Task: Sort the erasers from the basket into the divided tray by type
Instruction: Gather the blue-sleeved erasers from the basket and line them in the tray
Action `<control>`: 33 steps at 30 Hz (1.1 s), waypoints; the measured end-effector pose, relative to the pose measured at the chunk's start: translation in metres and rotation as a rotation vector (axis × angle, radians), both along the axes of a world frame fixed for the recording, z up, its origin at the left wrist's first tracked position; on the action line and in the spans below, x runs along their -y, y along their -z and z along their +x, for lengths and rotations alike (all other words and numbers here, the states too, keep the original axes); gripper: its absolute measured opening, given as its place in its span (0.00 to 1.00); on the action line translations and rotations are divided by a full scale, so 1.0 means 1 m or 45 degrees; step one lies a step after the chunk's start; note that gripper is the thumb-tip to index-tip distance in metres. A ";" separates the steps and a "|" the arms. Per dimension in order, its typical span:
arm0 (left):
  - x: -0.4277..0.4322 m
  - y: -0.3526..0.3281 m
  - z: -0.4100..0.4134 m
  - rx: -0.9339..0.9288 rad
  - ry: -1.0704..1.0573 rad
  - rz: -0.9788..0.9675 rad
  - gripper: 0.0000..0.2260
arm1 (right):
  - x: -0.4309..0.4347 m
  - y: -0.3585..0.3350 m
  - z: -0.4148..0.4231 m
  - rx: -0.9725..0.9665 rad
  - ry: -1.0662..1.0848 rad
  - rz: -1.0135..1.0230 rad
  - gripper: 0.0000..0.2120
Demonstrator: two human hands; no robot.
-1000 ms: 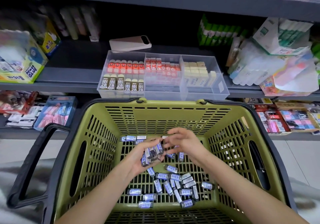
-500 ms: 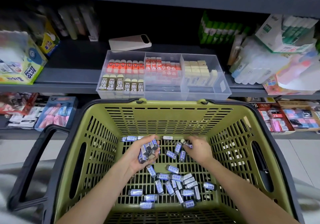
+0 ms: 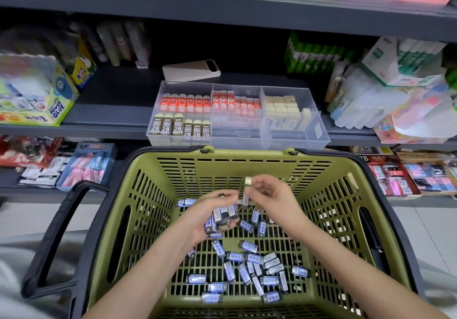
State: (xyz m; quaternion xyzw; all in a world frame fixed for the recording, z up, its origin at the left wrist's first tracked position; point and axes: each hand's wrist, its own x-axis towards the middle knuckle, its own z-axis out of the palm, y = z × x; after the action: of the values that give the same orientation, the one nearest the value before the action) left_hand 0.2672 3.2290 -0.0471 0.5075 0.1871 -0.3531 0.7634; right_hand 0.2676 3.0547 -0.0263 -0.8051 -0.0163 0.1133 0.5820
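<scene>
Shelf behind, green basket: left hand grips blue-sleeved erasers; right hand pinches single eraser at their one o'clock.

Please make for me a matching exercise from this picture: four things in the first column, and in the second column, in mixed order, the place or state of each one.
Column one
1. left hand
2. right hand
3. 2B erasers
4. pale yellow erasers

Column two
A. in the right compartment of the divided tray
B. pinches a single eraser
C. at the front of the tray's left compartment
D. holds a bundle of blue-label erasers

Pairs: 1-D, 2-B, 3-C, 4-A
</scene>
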 end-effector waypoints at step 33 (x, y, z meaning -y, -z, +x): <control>-0.088 -0.111 0.052 0.639 -0.790 -0.222 0.09 | -0.127 -0.117 0.097 0.502 -0.157 -0.372 0.15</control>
State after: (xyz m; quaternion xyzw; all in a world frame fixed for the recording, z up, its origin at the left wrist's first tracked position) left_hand 0.3188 3.3170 0.0643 0.4308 0.1087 0.0141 0.8958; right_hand 0.3645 3.1814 0.0907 -0.8847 -0.1620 -0.0097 0.4370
